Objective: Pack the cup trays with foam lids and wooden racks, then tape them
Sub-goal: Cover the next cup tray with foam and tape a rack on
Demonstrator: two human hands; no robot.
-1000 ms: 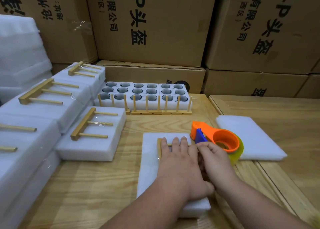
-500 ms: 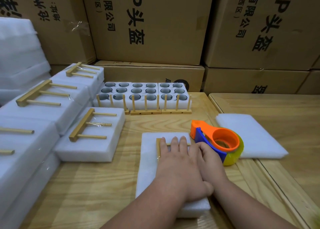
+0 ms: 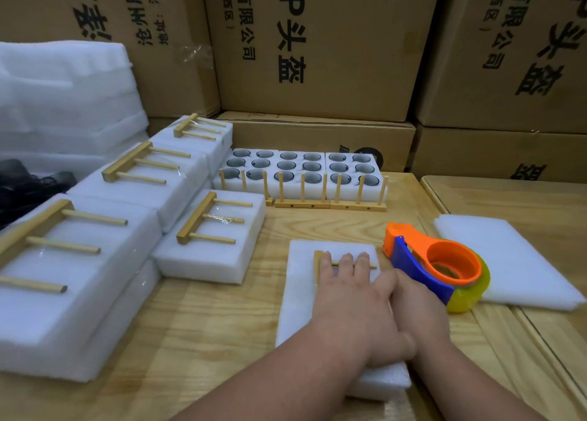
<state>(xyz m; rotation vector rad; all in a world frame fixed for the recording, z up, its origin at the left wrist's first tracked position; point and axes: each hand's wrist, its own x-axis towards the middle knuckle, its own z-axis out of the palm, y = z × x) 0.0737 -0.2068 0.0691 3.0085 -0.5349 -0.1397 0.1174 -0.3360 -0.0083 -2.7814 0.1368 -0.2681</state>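
A white foam-covered cup tray (image 3: 301,296) lies on the wooden table in front of me, with a wooden rack (image 3: 318,263) on top of it. My left hand (image 3: 349,306) presses flat on the rack and foam, fingers straight. My right hand (image 3: 419,309) rests against the tray's right edge beside the left hand, its fingertips partly hidden and holding nothing. An orange and blue tape dispenser (image 3: 444,268) sits on the table just right of the tray, apart from both hands.
Open cup trays (image 3: 301,166) stand at the back with upright wooden racks (image 3: 301,203) in front. Several taped packs (image 3: 209,255) with racks pile up at the left. Loose foam lids (image 3: 514,261) lie at the right. Cardboard boxes (image 3: 317,55) wall the back.
My right hand has drawn back from the tape dispenser to the tray's right edge. The dispenser now sits alone on the table. My left hand stays pressed on the rack.
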